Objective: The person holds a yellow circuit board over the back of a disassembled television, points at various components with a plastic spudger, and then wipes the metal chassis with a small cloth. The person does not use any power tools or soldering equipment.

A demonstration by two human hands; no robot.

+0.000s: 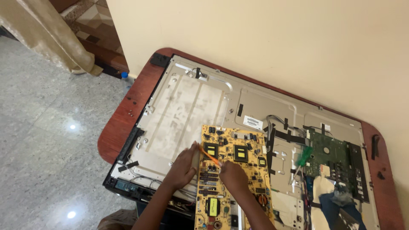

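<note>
Yellow circuit board (232, 179) lies inside the opened metal television back (187, 115) on the wooden tabletop (123, 123). Right hand (232, 176) grips an orange-handled tool (209, 155) over the board; left hand (184, 168) rests curled, flat against the board's left edge.

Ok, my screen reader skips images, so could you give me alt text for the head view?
Two hands work on a yellow circuit board lying on the open metal back of a flat TV: the right hand holds an orange tool to it, the left hand rests at its edge. A green screwdriver lies by a green board; all sits on a wooden table against a cream wall.
</note>
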